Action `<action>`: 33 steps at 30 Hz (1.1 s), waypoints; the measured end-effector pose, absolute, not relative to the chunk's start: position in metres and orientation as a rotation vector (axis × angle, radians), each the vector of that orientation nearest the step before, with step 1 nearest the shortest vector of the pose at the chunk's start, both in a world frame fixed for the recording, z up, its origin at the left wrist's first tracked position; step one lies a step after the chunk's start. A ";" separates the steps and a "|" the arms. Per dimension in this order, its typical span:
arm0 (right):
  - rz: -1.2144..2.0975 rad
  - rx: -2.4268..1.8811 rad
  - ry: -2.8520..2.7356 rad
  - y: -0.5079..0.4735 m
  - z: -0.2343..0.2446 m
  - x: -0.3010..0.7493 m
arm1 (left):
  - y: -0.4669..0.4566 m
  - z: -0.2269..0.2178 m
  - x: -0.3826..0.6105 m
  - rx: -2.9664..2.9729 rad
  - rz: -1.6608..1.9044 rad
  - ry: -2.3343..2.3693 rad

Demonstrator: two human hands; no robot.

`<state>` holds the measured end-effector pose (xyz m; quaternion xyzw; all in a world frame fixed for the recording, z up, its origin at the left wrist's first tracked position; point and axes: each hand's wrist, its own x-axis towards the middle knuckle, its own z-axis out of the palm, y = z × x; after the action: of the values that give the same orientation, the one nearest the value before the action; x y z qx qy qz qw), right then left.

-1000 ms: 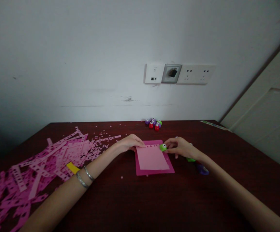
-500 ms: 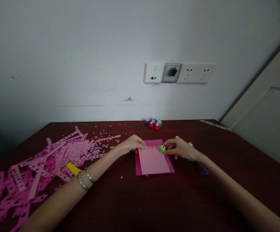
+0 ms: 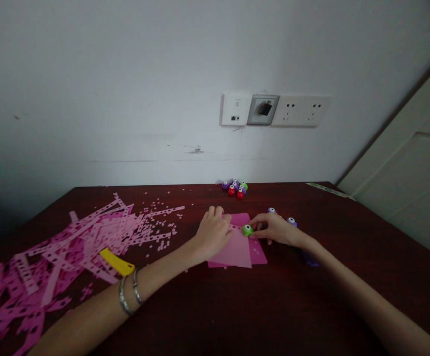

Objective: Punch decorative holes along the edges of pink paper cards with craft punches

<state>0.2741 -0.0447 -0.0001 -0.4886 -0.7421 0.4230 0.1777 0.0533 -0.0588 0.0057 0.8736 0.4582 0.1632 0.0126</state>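
Pink paper lies near the centre of the frame: a pale sheet [image 3: 239,251] over a darker sheet [image 3: 261,253], flat on your dark counter [image 3: 215,316]. Your right hand [image 3: 274,229], just right of centre, has thumb and fingers closed around a green punch [image 3: 247,231], which sits at the pale sheet's upper right, by a row of holes. Your left hand [image 3: 215,232] lies over the sheet's left part with fingers bent; you cannot tell from here whether it grips the paper. Punched scraps [image 3: 103,232] spread across the lower left, beside a yellow tool [image 3: 118,262]. More punches [image 3: 235,189] cluster at the counter's back edge, above centre, and a purple punch [image 3: 291,221] shows behind your right wrist.
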 end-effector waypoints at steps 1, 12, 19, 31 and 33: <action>1.195 -1.380 -2.103 -0.045 0.000 0.274 | -0.067 0.008 0.055 2.815 0.462 1.422; 1.251 -1.355 -2.099 -0.046 0.002 0.276 | -0.078 0.005 0.048 2.732 -0.232 1.110; 1.241 -1.359 -2.107 -0.045 -0.001 0.277 | -0.087 -0.003 0.054 2.687 -0.145 1.219; 1.208 -1.369 -2.124 -0.045 -0.001 0.276 | -0.092 -0.015 0.059 2.724 -0.043 1.285; 1.204 -1.374 -2.126 -0.045 -0.001 0.277 | -0.093 -0.015 0.060 2.728 -0.043 1.294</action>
<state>0.2765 -0.0447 -0.0014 -0.4832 -0.7476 0.4234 0.1683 0.0599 -0.0925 -0.0150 0.9017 0.4278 -0.0141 0.0611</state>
